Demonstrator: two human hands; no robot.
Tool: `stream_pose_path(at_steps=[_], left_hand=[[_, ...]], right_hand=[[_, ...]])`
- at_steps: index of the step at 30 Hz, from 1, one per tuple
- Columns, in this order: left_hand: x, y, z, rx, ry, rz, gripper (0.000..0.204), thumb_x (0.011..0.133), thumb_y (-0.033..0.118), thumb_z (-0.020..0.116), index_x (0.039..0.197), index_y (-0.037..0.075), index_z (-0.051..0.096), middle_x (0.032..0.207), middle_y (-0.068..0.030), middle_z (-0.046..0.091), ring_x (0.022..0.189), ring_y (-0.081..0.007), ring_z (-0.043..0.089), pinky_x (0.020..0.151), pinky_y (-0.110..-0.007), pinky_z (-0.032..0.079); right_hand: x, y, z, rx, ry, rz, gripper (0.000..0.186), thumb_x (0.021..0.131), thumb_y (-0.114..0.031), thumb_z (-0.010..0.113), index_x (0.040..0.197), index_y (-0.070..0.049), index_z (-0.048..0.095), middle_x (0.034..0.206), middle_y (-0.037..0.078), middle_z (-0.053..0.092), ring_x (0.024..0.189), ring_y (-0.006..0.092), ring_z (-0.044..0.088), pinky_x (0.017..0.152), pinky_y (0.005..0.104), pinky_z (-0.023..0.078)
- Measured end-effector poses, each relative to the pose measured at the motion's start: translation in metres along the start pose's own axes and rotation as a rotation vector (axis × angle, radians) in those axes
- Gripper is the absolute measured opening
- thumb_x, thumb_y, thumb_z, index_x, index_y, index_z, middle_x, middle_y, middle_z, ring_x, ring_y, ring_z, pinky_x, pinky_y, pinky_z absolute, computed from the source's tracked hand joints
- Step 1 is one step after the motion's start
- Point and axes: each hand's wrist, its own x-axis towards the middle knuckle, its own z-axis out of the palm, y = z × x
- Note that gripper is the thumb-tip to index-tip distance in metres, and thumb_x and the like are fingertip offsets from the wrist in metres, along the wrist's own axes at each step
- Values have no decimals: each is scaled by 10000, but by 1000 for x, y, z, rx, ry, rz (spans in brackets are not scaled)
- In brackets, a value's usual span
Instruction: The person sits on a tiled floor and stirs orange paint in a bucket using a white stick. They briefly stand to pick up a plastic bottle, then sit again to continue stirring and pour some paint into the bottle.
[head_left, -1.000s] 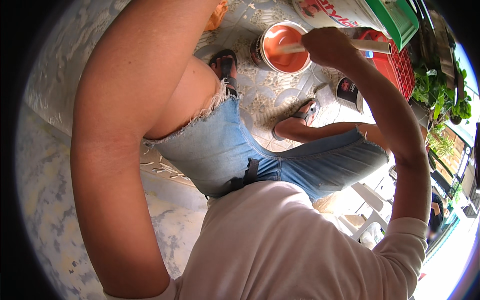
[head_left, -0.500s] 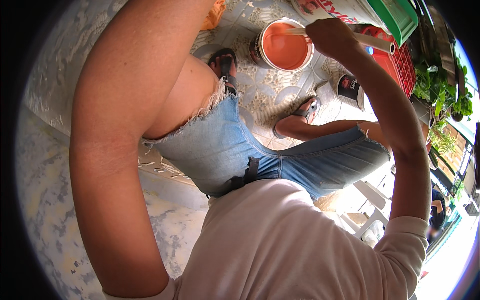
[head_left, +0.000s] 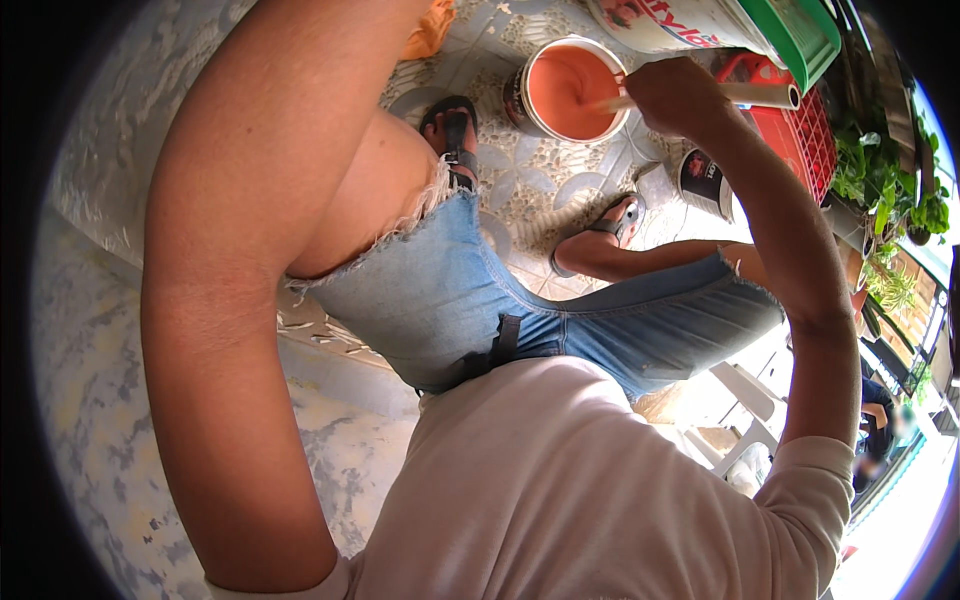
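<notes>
The right hand [head_left: 680, 97] has its fingers [head_left: 640, 90] wrapped around a pale hollow pipe [head_left: 757, 95]. The pipe's long axis runs nearly left to right, tilted: its lower end points left into orange paint [head_left: 562, 80] inside a bucket [head_left: 514, 100] on the patterned floor [head_left: 505, 165], its open end right. The left hand lies outside the view, so its fingers' state cannot be told.

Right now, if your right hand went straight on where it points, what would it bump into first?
Probably the bucket of orange paint, just left of the right hand; height is unclear, so the hand might pass over.
</notes>
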Motion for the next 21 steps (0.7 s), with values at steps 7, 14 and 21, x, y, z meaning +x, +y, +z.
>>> stream_pose_path(at_steps=[7, 14, 21], left_hand=[[3, -2, 8, 25, 46, 10, 152, 846, 159, 748, 907, 28, 793, 893, -204, 776, 885, -334, 768, 801, -439, 601], [3, -8, 11, 39, 56, 35, 153, 843, 155, 738, 897, 23, 793, 901, -202, 777, 897, -351, 764, 801, -448, 598], [5, -5, 12, 65, 31, 52, 157, 834, 146, 730, 914, 25, 792, 908, -208, 775, 896, -357, 764, 795, -452, 599]], right_hand=[[7, 2, 7, 61, 161, 139, 126, 874, -144, 686, 940, -63, 756, 896, 143, 767, 842, 329, 772, 781, 487, 621], [-5, -8, 20, 168, 73, 82, 149, 880, -133, 674, 987, -81, 765, 898, 146, 764, 878, 322, 770, 811, 489, 611], [-28, -6, 27, 207, 79, 166, 254, 854, -87, 646, 1082, -92, 757, 912, 145, 765, 886, 337, 766, 800, 492, 611]])
